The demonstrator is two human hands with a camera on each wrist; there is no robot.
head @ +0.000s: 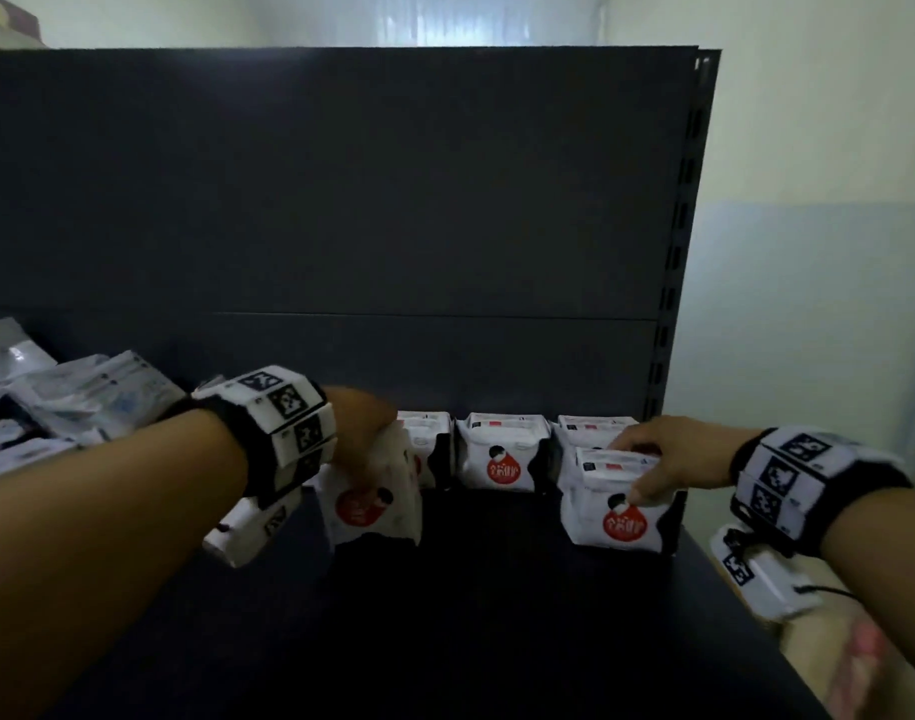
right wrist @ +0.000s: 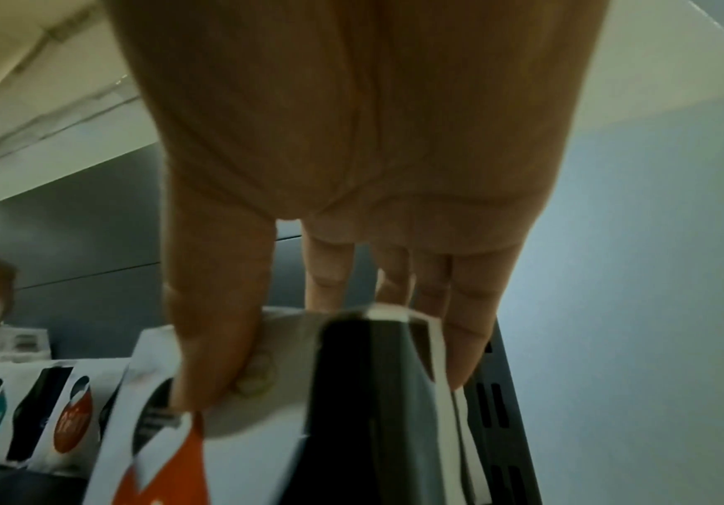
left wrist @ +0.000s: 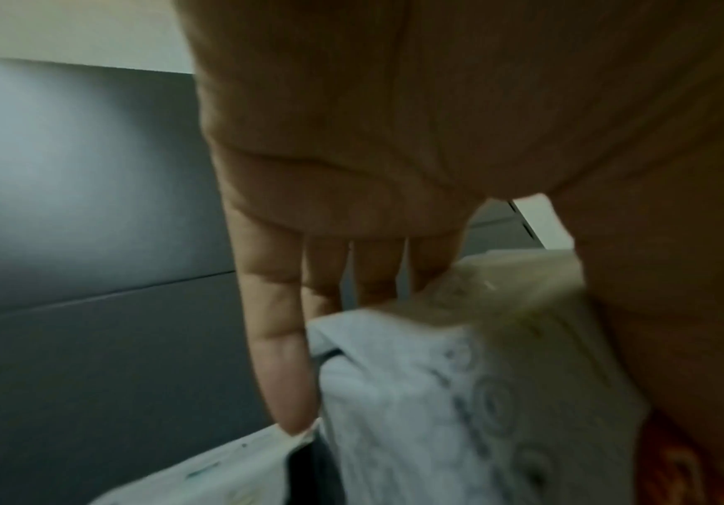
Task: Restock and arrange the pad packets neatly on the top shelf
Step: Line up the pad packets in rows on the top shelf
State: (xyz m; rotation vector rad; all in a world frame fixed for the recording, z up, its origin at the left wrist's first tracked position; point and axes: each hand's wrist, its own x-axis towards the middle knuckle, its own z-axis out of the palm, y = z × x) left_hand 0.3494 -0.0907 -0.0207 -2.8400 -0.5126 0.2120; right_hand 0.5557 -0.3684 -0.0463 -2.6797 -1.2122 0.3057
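Observation:
White pad packets with a red circle stand on the dark top shelf [head: 497,589]. My left hand [head: 364,433] grips one packet [head: 372,498] from above, tilted, in front of the back row; the left wrist view shows its fingers [left wrist: 280,358] behind the blurred white packet [left wrist: 459,393]. My right hand [head: 653,459] grips the top of a front packet [head: 619,509] at the shelf's right end, thumb on its face. In the right wrist view the thumb [right wrist: 217,341] and fingers clamp that packet [right wrist: 351,393]. Against the back panel stand three more packets: [head: 424,433], [head: 502,449], [head: 595,426].
A loose pile of pale blue and grey packets [head: 55,397] lies at the shelf's left. The slotted upright [head: 679,226] marks the right end, with the wall beyond. A cardboard box [head: 860,667] sits below at the lower right.

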